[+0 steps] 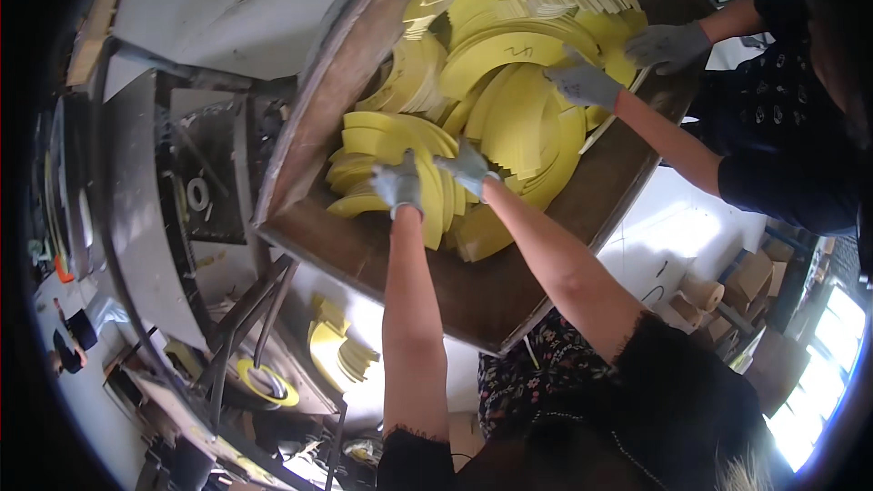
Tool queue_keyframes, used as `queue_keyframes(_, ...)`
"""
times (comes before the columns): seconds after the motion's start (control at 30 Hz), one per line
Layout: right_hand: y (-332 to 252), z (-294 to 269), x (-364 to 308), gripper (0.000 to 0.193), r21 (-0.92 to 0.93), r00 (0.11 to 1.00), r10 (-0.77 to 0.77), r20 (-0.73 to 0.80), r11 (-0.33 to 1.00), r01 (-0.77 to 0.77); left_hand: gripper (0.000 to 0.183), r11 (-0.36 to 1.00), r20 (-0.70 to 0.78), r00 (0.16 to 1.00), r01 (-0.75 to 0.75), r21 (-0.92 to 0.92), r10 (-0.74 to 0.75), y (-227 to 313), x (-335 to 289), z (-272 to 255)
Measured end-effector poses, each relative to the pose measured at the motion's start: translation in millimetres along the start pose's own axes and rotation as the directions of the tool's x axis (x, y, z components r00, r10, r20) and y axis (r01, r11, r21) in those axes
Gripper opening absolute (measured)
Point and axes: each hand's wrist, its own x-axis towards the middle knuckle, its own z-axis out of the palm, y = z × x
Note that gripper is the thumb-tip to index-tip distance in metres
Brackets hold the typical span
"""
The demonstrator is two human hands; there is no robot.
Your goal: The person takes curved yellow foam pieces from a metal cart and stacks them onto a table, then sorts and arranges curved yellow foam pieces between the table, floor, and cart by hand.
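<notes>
My left hand (pixel 397 184), in a grey glove, rests on a stack of yellow curved pieces (pixel 377 139) near the front left of a large brown box. Its fingers are apart on the pieces. Just to its right, my right hand (pixel 467 169), gloved the same way, touches the stack's upper right edge with fingers stretched out. The pieces look flat and arc-shaped, some with toothed ends; their material I cannot tell. A wide yellow arc (pixel 509 53) lies on the piles farther back. Parts of the stack under my palms are hidden.
At the right, a co-worker's grey-gloved hands (pixel 587 84) reach over the brown box (pixel 350 241). A dark metal frame (pixel 238 314) stands at the left. More yellow pieces (pixel 338 350) lie below the box, near a yellow ring (pixel 289 391). Cardboard boxes (pixel 750 277) are stacked at right.
</notes>
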Motion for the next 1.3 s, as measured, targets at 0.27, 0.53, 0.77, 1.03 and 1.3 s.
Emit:
queue_keyframes(0.27, -71, 33, -14, 0.074, 0.192, 0.972, -0.121, 0.201, 0.978, 0.082, 0.082, 0.839, 0.166, 0.981, 0.005, -0.544, 0.102, -60, 90, 17)
queue_keyframes(0.53, -63, 25, -17, 0.062, 0.082, 0.936, -0.314, 0.161, 0.949, 0.304, 0.087, 0.601, 0.393, 0.917, 0.275, -0.75, 0.072, -20, 58, 30)
queue_keyframes(0.77, 1, -27, -69, 0.046, 0.109, 0.795, -0.551, -0.254, 0.8, 0.59, 0.063, 0.698, 0.304, 0.946, 0.142, -0.702, 0.113, 44, -63, 18)
queue_keyframes(1.03, 5, -99, -183, 0.048, 0.644, 0.969, -0.245, 0.019, 0.745, 0.176, 0.059, 0.114, 0.48, 0.598, 0.544, -0.831, 0.642, 8, -155, -62)
queue_keyframes(1.3, 20, -82, -192, 0.051, 0.695, 0.957, -0.194, 0.217, 0.719, -0.012, 0.049, -0.041, 0.529, 0.614, 0.674, -0.737, 0.585, -52, -163, -37)
